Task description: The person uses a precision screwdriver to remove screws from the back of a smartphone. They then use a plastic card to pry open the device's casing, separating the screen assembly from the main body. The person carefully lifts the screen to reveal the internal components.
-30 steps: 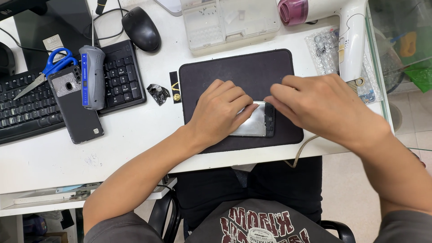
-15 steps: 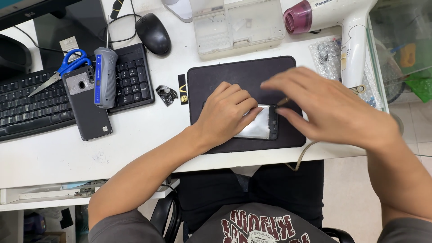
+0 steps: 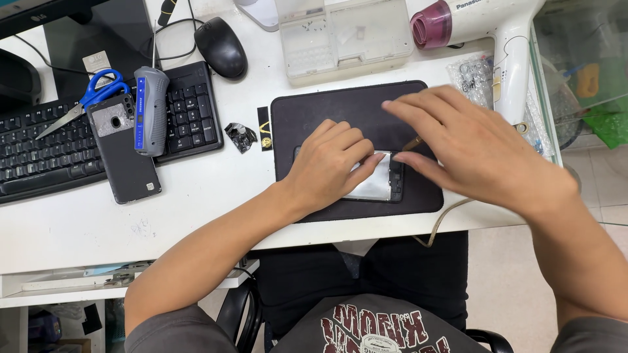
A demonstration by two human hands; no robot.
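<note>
Two hands are on the job: your left hand (image 3: 330,163) presses flat on the opened phone (image 3: 379,184), which lies on the black mat (image 3: 327,108) near the front edge of the table (image 3: 196,209). Over the last second your right hand (image 3: 471,150) has lifted off the phone and drawn back to the right, its fingers now spread and only the thumb close to the phone's right end; that suggests the prying stroke is finished or being reset. A thin brown tool (image 3: 413,142) peeks from under that hand, but you cannot tell from here whether the grip closes on it. The left grip holds nothing; it only pins. The phone shows a shiny silver inner panel and a dark frame at its right end, back cover off.
</note>
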